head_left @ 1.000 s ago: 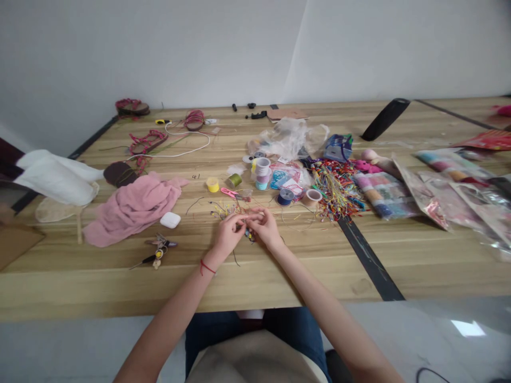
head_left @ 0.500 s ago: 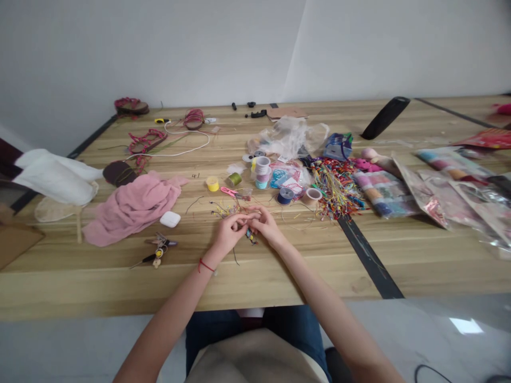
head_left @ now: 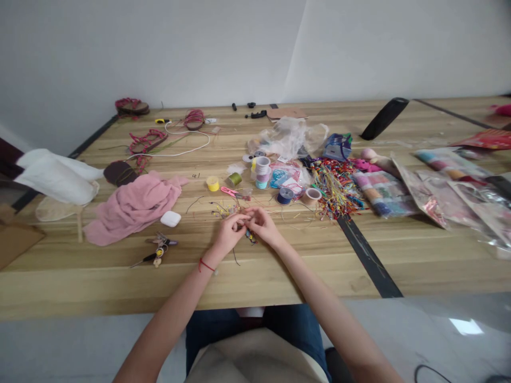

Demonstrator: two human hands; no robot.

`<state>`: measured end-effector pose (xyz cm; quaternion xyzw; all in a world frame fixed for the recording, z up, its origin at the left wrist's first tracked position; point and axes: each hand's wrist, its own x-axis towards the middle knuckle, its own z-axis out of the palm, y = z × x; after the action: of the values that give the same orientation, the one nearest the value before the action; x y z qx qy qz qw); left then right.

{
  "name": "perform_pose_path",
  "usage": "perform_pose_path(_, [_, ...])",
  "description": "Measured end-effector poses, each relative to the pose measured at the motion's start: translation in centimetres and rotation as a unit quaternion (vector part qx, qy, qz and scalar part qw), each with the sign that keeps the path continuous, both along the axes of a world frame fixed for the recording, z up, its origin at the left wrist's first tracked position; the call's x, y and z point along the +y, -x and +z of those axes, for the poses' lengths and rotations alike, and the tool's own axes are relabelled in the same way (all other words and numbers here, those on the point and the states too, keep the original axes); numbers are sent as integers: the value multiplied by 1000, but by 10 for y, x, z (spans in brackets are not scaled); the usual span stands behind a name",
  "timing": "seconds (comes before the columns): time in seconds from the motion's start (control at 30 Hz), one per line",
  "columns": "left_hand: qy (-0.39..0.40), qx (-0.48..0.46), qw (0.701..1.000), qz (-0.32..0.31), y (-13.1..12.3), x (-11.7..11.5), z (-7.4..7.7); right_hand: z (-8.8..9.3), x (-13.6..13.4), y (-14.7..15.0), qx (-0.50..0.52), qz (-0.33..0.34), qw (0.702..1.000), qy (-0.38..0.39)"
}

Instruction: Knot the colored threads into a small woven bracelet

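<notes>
My left hand (head_left: 230,232) and my right hand (head_left: 264,225) meet over the table, fingertips pinched close together. Between them is a small multicoloured cord piece (head_left: 250,235), whose lower end shows below the fingers; the rest is hidden by them. A dark thread (head_left: 236,257) trails down from below my left hand. Just beyond the fingers lies a small heap of yellow and purple thread ends (head_left: 222,210). Pink-handled thread snips (head_left: 229,191) rest farther back, near a green thread spool (head_left: 234,178) and a yellow spool (head_left: 213,184).
To the right are a blue spool (head_left: 285,196), a tan spool (head_left: 312,196) and a tangled pile of colourful cords (head_left: 339,186). A pink cloth (head_left: 136,207), a white earbud case (head_left: 171,218) and keys (head_left: 160,249) lie left. A black upright object (head_left: 385,118) stands at the back right.
My right hand's fingers have shifted slightly and curled in nearer the left fingertips. Both forearms and the things on the table stay where they were.
</notes>
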<state>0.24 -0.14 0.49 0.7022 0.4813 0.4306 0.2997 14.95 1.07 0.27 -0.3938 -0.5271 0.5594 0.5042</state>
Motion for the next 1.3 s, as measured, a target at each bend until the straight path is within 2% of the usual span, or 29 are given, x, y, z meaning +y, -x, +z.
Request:
perform_pose_path(0.13, [9, -8, 1000, -2, 1, 1, -1, 1, -1, -3, -56, -64, 995, -52])
perform_pose_path(0.23, [10, -6, 1000, 7, 0, 1, -2, 5, -3, -6, -124, -105, 978, -132])
perform_pose_path(0.43, [-21, 50, 998, 21, -1, 0, 1, 10, -5, -7, -238, -52, 922, -301])
perform_pose_path(0.6, [-41, 82, 996, 14, -1, -3, 5, 9, -6, -5, -319, -39, 879, -353])
perform_pose_path(0.7, [-42, 99, 994, 11, 0, -3, 5, 10, -7, -5, -333, -35, 869, -363])
perform_pose_path(0.87, [-31, 98, 995, 13, 0, -3, 6, 10, -7, -4, -299, -43, 892, -338])
perform_pose_path(1.1, [-27, 68, 997, 32, -1, -5, 10, 4, -6, 0, -201, -69, 952, -218])
perform_pose_path(1.3, [-44, 67, 996, 30, -1, -5, 10, -1, -4, 1, -150, -60, 975, -150])
